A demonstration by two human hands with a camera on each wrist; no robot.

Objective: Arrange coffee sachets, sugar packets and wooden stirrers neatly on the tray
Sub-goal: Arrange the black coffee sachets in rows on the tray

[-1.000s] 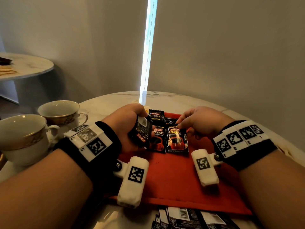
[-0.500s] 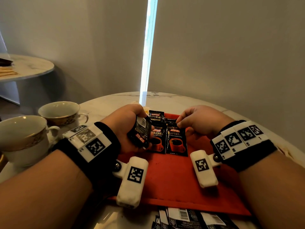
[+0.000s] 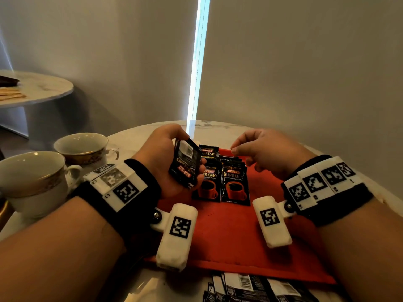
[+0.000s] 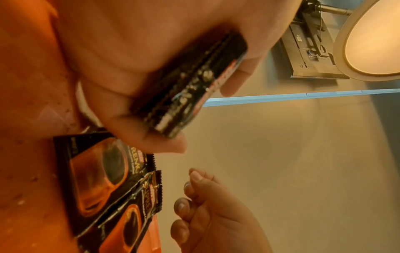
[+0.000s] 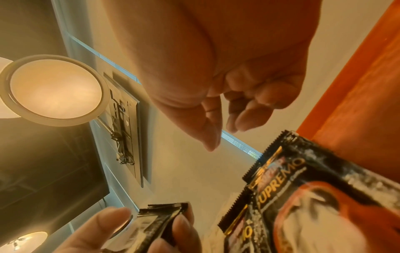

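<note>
My left hand (image 3: 168,153) grips a small stack of black coffee sachets (image 3: 185,165) upright over the left back part of the red tray (image 3: 229,238); the left wrist view shows the stack (image 4: 190,82) edge-on between thumb and fingers. Two sachets (image 3: 207,185) (image 3: 235,187) lie side by side on the tray, and another sachet (image 3: 209,150) lies behind them. My right hand (image 3: 250,147) hovers above the right sachet with fingers loosely curled and holds nothing (image 5: 229,109). No sugar packets are visible.
Several more black sachets (image 3: 250,288) lie on the marble table in front of the tray. Two white cups (image 3: 80,147) (image 3: 30,177) stand at the left. A second round table (image 3: 37,90) at far left carries pale sticks (image 3: 11,94).
My right hand has let go of the right sachet on the tray and lifted off it. My left hand has raised its stack slightly.
</note>
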